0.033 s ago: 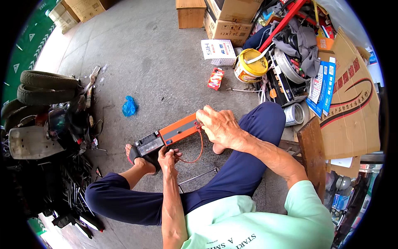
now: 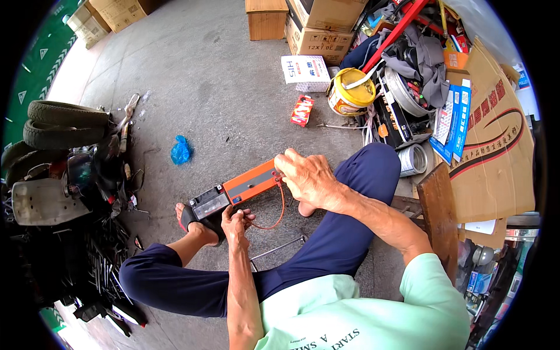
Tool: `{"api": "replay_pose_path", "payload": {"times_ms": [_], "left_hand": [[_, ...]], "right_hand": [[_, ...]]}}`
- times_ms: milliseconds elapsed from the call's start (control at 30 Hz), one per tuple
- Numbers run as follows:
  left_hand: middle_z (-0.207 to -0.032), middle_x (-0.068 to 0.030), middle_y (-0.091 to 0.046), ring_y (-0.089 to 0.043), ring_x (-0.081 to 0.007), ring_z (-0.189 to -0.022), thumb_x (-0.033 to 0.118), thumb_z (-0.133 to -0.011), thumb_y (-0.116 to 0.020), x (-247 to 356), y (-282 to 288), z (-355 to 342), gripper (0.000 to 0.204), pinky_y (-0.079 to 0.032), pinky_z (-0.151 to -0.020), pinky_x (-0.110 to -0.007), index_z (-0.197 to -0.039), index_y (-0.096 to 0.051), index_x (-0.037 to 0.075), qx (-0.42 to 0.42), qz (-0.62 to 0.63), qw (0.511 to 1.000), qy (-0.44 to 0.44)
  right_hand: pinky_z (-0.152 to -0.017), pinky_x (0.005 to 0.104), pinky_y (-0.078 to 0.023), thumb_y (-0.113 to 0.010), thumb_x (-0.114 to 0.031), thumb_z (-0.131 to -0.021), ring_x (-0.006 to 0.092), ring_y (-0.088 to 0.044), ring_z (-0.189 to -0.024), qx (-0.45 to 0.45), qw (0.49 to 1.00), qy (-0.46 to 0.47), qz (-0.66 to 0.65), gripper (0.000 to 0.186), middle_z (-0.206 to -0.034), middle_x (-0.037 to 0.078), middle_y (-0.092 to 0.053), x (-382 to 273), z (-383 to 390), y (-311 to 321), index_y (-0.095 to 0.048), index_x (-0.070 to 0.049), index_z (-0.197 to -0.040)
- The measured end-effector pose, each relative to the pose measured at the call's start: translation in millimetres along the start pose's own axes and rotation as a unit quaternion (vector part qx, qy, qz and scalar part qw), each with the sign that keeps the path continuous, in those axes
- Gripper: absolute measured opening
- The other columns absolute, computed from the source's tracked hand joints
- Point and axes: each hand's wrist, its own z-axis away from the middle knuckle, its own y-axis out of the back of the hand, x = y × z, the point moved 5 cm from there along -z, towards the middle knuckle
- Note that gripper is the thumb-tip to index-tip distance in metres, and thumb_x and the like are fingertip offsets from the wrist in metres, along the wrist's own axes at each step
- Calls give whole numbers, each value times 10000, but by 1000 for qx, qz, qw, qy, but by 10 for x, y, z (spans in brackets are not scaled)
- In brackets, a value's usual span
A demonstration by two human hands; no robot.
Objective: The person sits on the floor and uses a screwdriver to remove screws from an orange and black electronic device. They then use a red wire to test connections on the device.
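Observation:
A long orange box point(image 2: 255, 181) with a grey top panel lies slanted on the floor between my legs. At its left end, next to my sandalled foot, is a black battery-like block point(image 2: 210, 203). My right hand point(image 2: 306, 177) is closed over the box's right end, by a red fitting; its fingertips are partly hidden. From that fitting a red cable point(image 2: 282, 211) loops down to my left hand point(image 2: 235, 225). The left fingers pinch the cable's other end, just below the box near the block.
A metal rod point(image 2: 278, 249) lies between my thighs. Farther off are a crumpled blue bag point(image 2: 181, 150), a small red box point(image 2: 301, 111) and a yellow-lidded bucket point(image 2: 352, 91). Tyres point(image 2: 67, 134) and dark parts are heaped left. Cardboard point(image 2: 490, 151) and a wooden bench point(image 2: 437, 219) stand right.

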Motion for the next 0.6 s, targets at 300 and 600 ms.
{"api": "replay_pose_path", "payload": {"times_ms": [300,600], "left_hand": [[-933,-138,-659,-663,-207,-717,89,-855,-520,-87,-15,-34,588,-518,-600,-302,-1394,-285,82,-48,27,998,7],[-955,-148,-657,-677,-219,-731,92,-871,-501,-289,-26,-100,538,-522,-592,-308,-1360,-292,14,-32,-2,999,44]], "right_hand": [[-531,442,-471,-615,-25,-741,332,-604,-621,-3,1000,1,-12,239,-853,136,-512,38,26,-9,-477,-45,-935],[-535,452,-471,-610,-36,-752,336,-604,-628,4,1000,-9,-7,235,-854,139,-509,5,7,2,-474,-55,-943]]}}
